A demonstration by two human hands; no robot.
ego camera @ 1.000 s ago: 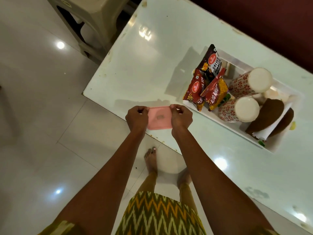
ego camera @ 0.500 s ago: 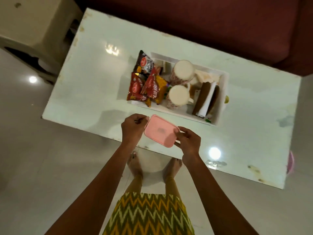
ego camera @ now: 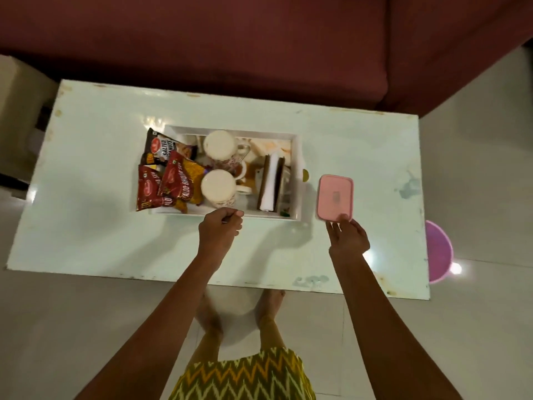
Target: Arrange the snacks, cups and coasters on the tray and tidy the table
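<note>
A white tray (ego camera: 298, 157) sits mid-table. It holds red and black snack packets (ego camera: 170, 180) at its left, two floral cups (ego camera: 219, 146) (ego camera: 218, 188) in the middle, and brown coasters with a white paper (ego camera: 271, 180) standing on edge at its right. A pink lidded box (ego camera: 334, 196) rests on the table just right of the tray. My right hand (ego camera: 347, 239) pinches the box's near edge. My left hand (ego camera: 220, 230) hovers at the tray's near rim, fingers curled with nothing in them.
The pale table (ego camera: 86, 226) is backed by a maroon sofa (ego camera: 259, 47). A small yellow item (ego camera: 305, 175) lies by the tray's right wall. A pink round bin (ego camera: 438, 252) stands on the floor at right, a beige stool (ego camera: 17, 90) at left.
Both hands held the pink box in front of me; now only my right hand has it, moved right and down onto the table beside the tray. My left hand let go.
</note>
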